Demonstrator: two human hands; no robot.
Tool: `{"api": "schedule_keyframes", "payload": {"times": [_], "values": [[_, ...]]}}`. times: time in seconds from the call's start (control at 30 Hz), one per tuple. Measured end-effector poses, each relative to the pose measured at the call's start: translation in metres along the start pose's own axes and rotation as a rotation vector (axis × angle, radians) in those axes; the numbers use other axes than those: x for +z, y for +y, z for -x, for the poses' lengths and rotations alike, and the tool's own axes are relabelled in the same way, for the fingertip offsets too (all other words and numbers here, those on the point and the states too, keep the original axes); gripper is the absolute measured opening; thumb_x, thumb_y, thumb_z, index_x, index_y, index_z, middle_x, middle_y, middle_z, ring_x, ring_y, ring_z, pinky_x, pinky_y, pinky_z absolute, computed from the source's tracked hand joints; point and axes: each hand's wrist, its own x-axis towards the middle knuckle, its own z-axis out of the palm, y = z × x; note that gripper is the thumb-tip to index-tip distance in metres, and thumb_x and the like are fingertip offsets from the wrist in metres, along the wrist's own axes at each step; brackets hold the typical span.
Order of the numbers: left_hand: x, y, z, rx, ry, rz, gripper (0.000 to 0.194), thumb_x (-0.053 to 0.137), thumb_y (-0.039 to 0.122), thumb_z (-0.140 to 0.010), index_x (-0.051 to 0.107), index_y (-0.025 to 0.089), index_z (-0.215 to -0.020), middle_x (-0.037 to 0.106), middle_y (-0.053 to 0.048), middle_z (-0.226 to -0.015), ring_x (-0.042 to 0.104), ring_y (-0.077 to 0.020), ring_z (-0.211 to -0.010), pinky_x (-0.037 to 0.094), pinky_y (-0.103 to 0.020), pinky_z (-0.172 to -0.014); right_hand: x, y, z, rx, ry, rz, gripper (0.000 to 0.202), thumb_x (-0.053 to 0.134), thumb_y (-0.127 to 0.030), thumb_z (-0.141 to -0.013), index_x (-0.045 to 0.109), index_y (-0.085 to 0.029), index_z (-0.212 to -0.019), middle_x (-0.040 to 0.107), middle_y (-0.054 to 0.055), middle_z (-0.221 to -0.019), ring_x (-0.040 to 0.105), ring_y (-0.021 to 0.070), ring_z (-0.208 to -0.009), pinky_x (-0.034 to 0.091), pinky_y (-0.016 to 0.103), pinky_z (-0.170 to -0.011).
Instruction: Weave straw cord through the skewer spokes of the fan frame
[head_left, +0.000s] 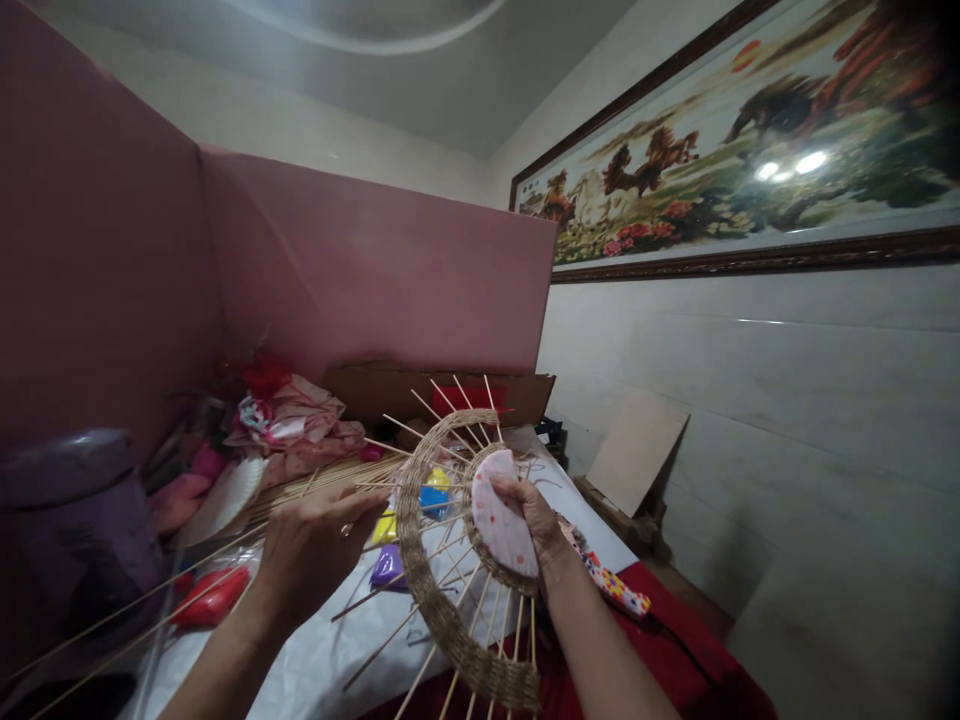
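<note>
A half-round woven fan frame (420, 560) stands tilted in front of me, with thin sticks radiating through a braided cord band. At its centre is a half-disc of pink dotted fabric (501, 530) edged with woven cord. My right hand (536, 525) grips this fabric centre, thumb across its front and the other fingers hidden behind. My left hand (315, 545) is at the band's left side, fingers bent and pressed together beside the stick tips. Whether a stick or cord is between those fingertips cannot be made out.
On the white-covered table (292, 660) lie a red packet (214, 598), a purple packet (388, 567), a blue packet (435, 502) and a bundle of thin sticks (322, 480). Crumpled pink cloth (307, 420) sits behind. A lilac canister (75, 540) stands left; a patterned strip (619, 590) lies right.
</note>
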Motion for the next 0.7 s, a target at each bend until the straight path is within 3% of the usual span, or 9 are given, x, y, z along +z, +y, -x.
{"api": "schedule_keyframes", "payload": {"times": [0.2, 0.37, 0.5, 0.6, 0.7], "values": [[-0.012, 0.004, -0.004, -0.106, -0.054, 0.275, 0.030, 0.047, 0.042, -0.084, 0.073, 0.027, -0.089, 0.067, -0.001, -0.072, 0.061, -0.0150, -0.064, 0.038, -0.024, -0.058, -0.001, -0.003, 0.002, 0.044, -0.015, -0.029, 0.009, 0.060, -0.017, -0.070, 0.063, -0.010, -0.074, 0.068, 0.007, -0.057, 0.062, 0.0163, -0.045, 0.051, 0.025, -0.045], [-0.013, 0.006, -0.004, -0.126, -0.022, 0.150, 0.032, 0.048, 0.047, -0.082, 0.073, 0.027, -0.087, 0.057, -0.001, -0.064, 0.054, -0.0152, -0.058, 0.033, -0.027, -0.056, -0.001, -0.003, 0.003, 0.053, -0.015, -0.031, 0.012, 0.060, -0.020, -0.072, 0.063, -0.009, -0.077, 0.068, 0.007, -0.056, 0.062, 0.0163, -0.045, 0.052, 0.026, -0.047], [-0.015, 0.006, -0.005, -0.153, -0.008, 0.188, 0.034, 0.047, 0.046, -0.082, 0.073, 0.026, -0.077, 0.050, 0.000, -0.060, 0.049, -0.0143, -0.055, 0.030, -0.027, -0.055, -0.002, -0.003, 0.002, 0.067, -0.002, -0.042, 0.012, 0.060, -0.021, -0.072, 0.063, -0.010, -0.075, 0.068, 0.006, -0.056, 0.062, 0.0164, -0.044, 0.051, 0.025, -0.044], [-0.016, 0.007, -0.005, -0.198, 0.009, 0.327, 0.036, 0.048, 0.047, -0.081, 0.071, 0.023, -0.066, 0.046, 0.000, -0.056, 0.046, -0.0144, -0.053, 0.030, -0.027, -0.055, -0.003, -0.004, 0.002, 0.063, 0.005, -0.065, 0.011, 0.060, -0.020, -0.071, 0.063, -0.010, -0.076, 0.068, 0.006, -0.056, 0.063, 0.0167, -0.046, 0.052, 0.026, -0.046], [-0.011, 0.005, -0.006, -0.348, 0.034, 0.649, 0.042, 0.049, 0.054, -0.078, 0.071, 0.021, -0.065, 0.052, -0.002, -0.057, 0.050, -0.0179, -0.060, 0.037, -0.027, -0.059, -0.003, -0.004, 0.003, 0.060, -0.002, -0.087, 0.011, 0.060, -0.020, -0.072, 0.063, -0.010, -0.077, 0.068, 0.006, -0.056, 0.064, 0.0174, -0.047, 0.054, 0.028, -0.050]]}}
